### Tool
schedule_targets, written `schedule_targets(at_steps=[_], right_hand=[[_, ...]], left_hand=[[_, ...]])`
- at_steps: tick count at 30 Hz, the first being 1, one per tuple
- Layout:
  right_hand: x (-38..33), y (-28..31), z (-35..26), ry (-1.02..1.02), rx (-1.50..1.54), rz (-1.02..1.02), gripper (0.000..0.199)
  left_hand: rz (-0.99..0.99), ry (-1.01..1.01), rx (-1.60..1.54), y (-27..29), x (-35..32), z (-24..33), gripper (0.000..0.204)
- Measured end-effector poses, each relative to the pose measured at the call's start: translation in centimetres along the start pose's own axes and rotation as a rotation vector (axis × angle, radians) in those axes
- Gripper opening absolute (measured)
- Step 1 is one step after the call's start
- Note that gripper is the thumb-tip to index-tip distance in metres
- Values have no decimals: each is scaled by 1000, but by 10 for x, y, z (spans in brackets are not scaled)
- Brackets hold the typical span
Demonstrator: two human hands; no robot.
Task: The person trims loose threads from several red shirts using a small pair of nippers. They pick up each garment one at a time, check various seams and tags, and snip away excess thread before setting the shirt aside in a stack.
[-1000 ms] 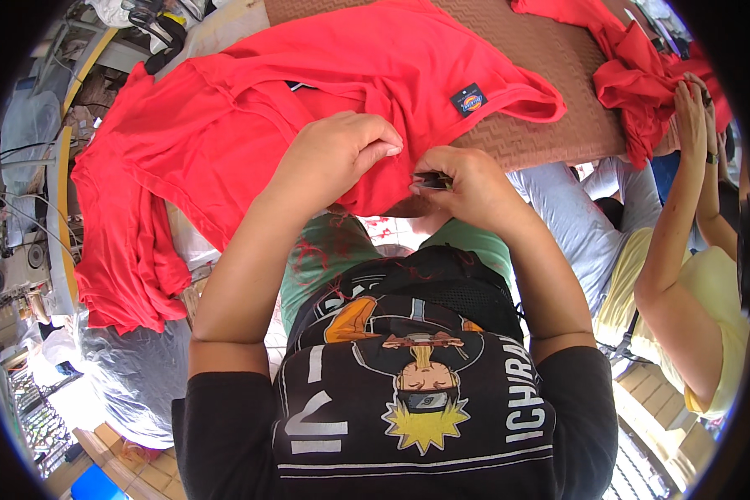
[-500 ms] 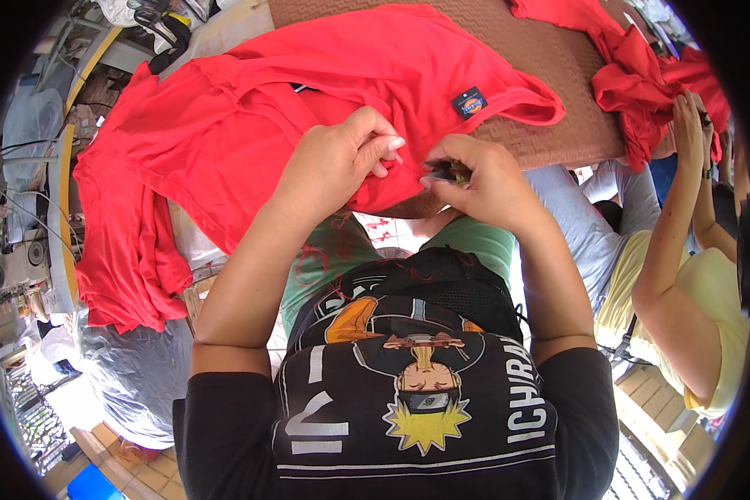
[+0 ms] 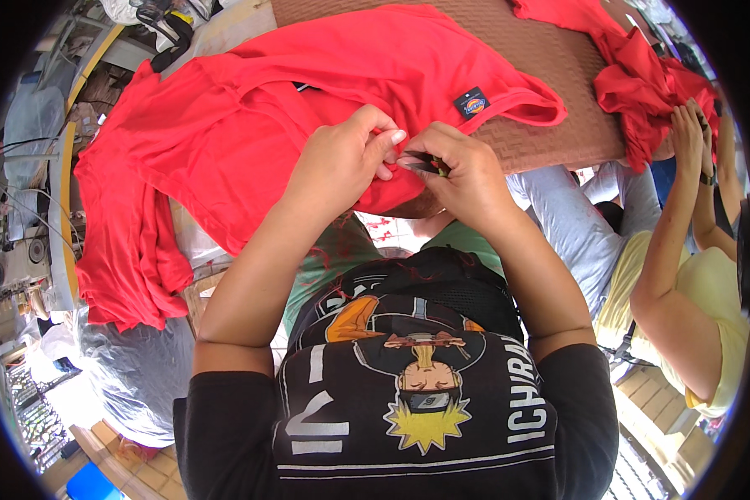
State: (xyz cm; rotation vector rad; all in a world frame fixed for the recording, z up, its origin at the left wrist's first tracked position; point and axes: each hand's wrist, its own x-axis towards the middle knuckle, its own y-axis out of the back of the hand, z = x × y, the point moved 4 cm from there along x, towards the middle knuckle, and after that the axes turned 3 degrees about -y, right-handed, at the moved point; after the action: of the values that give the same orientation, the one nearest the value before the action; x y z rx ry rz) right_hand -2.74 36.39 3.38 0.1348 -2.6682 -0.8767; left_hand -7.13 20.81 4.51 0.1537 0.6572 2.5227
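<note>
A red garment (image 3: 233,150) lies spread in folds over the table edge before me, with a dark neck label (image 3: 472,103) at its right part. My left hand (image 3: 350,154) is closed in a pinch at the garment's near edge, seemingly on a bit of red cloth or thread too small to make out. In my right hand (image 3: 467,171) is a pair of small dark thread snips (image 3: 426,162), blades pointing left toward the left fingertips. The two hands are almost touching, just above the cloth.
The table (image 3: 550,62) has a brown textured cover. To the right a co-worker's hands (image 3: 692,133) hold another red garment (image 3: 642,83). On the left stand a yellow-edged machine frame (image 3: 65,192) and a grey plastic-wrapped bundle (image 3: 137,367). Loose red threads lie on my lap.
My right hand has moved left with the snips, bringing the blades up to the left fingertips. My left hand and the garment have hardly shifted.
</note>
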Motion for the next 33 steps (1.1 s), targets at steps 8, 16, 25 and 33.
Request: schedule_targets(at_steps=[8,16,25,33], right_hand=[[2,15,4,-113,44,48,13],[-4,21,17,-170,-71,-77,22],[2,7,-2,-113,108,-3,20],[2,10,8,-197,63,-11,16]], left_hand=[[-13,156,-200,2,-2,-11,26],[25,136,-186,3,-3,-9,26],[53,-88,-201,-4,0,-16,21],[17,3,-297,-1,-1,-16,21]])
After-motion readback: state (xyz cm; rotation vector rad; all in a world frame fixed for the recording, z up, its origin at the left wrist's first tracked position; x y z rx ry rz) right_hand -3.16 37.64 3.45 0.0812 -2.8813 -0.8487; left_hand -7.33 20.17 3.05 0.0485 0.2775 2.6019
